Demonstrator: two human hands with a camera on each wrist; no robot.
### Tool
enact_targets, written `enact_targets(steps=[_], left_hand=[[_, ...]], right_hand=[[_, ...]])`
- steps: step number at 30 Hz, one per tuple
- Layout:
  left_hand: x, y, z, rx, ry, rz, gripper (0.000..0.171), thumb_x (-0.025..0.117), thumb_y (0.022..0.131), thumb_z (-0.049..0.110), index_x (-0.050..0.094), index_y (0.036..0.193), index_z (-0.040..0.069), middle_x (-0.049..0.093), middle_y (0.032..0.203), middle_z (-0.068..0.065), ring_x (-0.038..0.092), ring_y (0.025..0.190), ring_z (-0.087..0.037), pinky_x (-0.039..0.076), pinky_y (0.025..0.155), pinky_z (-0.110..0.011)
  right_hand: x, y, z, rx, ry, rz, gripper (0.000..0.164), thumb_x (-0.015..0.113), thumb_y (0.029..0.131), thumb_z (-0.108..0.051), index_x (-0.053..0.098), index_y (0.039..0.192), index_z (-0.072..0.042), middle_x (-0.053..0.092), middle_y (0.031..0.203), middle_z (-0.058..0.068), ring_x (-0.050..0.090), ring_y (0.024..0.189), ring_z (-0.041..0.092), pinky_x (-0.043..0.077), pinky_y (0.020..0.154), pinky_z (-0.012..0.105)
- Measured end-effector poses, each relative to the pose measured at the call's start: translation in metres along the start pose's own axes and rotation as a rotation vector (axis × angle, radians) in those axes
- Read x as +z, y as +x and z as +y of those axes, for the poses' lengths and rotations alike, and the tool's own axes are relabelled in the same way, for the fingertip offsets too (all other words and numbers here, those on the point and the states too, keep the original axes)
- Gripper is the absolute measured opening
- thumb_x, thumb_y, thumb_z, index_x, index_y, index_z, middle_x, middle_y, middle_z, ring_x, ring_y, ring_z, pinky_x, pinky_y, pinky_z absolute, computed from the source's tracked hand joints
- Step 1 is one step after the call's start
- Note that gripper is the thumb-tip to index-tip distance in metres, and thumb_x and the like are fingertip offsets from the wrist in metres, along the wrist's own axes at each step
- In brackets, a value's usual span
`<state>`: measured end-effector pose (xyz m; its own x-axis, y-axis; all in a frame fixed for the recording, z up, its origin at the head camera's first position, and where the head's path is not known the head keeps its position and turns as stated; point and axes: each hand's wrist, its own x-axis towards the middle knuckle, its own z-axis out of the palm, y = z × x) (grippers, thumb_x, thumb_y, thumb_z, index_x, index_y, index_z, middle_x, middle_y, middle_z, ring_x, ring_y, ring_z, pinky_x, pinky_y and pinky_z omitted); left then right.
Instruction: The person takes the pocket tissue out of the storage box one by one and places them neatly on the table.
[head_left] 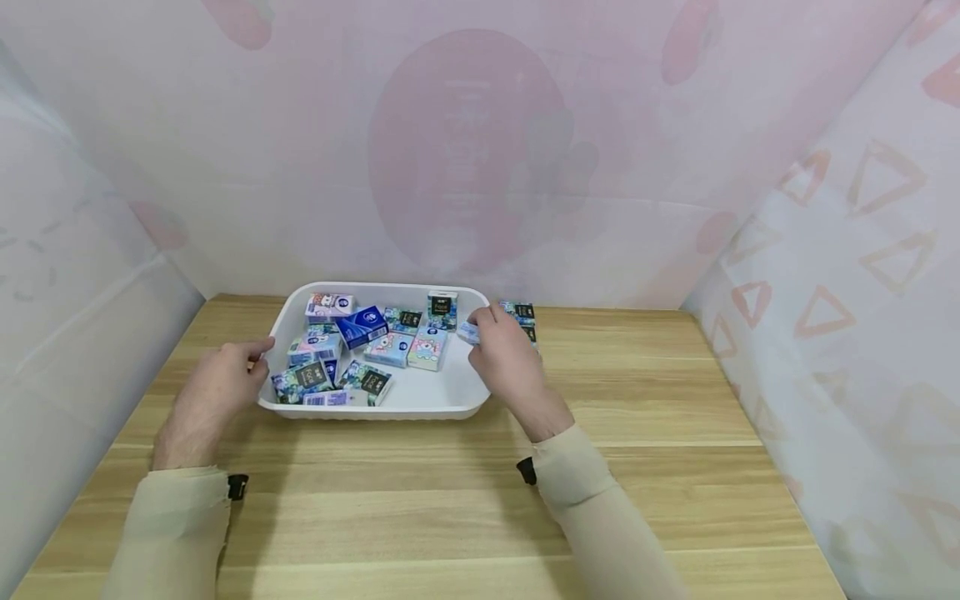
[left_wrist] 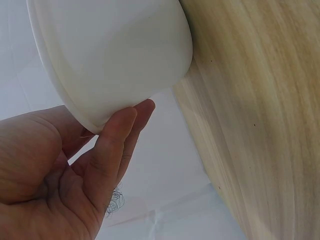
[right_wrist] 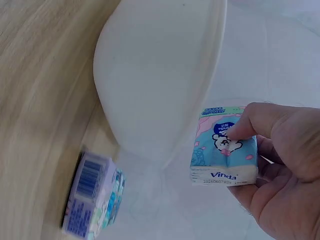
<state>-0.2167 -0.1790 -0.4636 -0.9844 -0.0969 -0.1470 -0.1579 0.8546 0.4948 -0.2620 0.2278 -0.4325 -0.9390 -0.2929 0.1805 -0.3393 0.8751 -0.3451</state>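
Go gently at both ends

On your left, your left hand (head_left: 217, 383) pinches the rim of the smooth, white, round-cornered tray (head_left: 442, 393), which looks like plastic. If you tug too hard there, I think the tray could slide or tip, since the pale brown, stripy, wood-look table (head_left: 645, 483) seems smooth too.

Inside the tray, small, brick-shaped tissue packs in bright printed wrap (head_left: 426, 347) lie every which way, mostly on the left and in the middle. The dark blue, shiny, brick-shaped pack (head_left: 363, 326) sits tilted on top of others, so a bump could send it sliding.

At the right end, your right hand (head_left: 510, 358) pinches a light blue, soft-looking, block-shaped pack with a white cartoon animal (right_wrist: 220, 155). It is up off the table, by the tray's right rim; I can't tell if it touches. Squeeze too hard and its thin wrap may crumple; hold it too loosely and it could fall outside.

Just past the tray sit dark, flowery, block-shaped packs (head_left: 517, 311). Your right wrist view shows a pale purple, box-shaped pack with a barcode (right_wrist: 86, 197) there too. A low swing of your arm might knock them.
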Motion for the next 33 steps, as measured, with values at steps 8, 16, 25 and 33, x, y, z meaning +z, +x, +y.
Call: enact_targets(steps=[8, 16, 25, 33], left_hand=[[-0.001, -0.001, 0.0, 0.001, -0.002, 0.002, 0.056, 0.047, 0.119, 0.011, 0.048, 0.173, -0.008, 0.058, 0.155, -0.052, 0.054, 0.073, -0.028, 0.047, 0.058, -0.038], [0.0, -0.001, 0.001, 0.006, 0.009, 0.016, 0.055, 0.048, 0.119, 0.011, 0.05, 0.171, -0.008, 0.06, 0.151, -0.052, 0.049, 0.067, -0.026, 0.045, 0.057, -0.038], [0.001, -0.001, 0.001, -0.002, 0.007, 0.012, 0.055, 0.048, 0.12, 0.011, 0.05, 0.171, -0.007, 0.059, 0.153, -0.052, 0.049, 0.067, -0.025, 0.045, 0.056, -0.037], [0.001, 0.0, 0.0, -0.011, 0.004, 0.005, 0.055, 0.048, 0.12, 0.012, 0.049, 0.172, -0.007, 0.058, 0.153, -0.052, 0.05, 0.069, -0.026, 0.046, 0.057, -0.038]], right_hand=[[-0.013, -0.016, 0.023, -0.02, 0.033, 0.047, 0.038, 0.073, 0.102, 0.006, 0.073, 0.139, 0.003, 0.073, 0.135, 0.018, 0.075, 0.118, 0.03, 0.07, 0.1, 0.043], [-0.023, -0.031, 0.04, -0.051, 0.047, 0.072, 0.038, 0.077, 0.096, 0.006, 0.074, 0.134, 0.004, 0.074, 0.124, 0.016, 0.073, 0.107, 0.03, 0.068, 0.093, 0.043], [-0.025, -0.043, 0.053, -0.041, 0.038, 0.062, 0.039, 0.08, 0.093, 0.006, 0.074, 0.132, 0.004, 0.075, 0.127, 0.018, 0.073, 0.11, 0.032, 0.068, 0.096, 0.046], [-0.021, -0.048, 0.059, -0.058, 0.024, 0.021, 0.041, 0.083, 0.092, 0.008, 0.073, 0.132, 0.004, 0.073, 0.127, 0.018, 0.072, 0.109, 0.032, 0.067, 0.096, 0.046]])
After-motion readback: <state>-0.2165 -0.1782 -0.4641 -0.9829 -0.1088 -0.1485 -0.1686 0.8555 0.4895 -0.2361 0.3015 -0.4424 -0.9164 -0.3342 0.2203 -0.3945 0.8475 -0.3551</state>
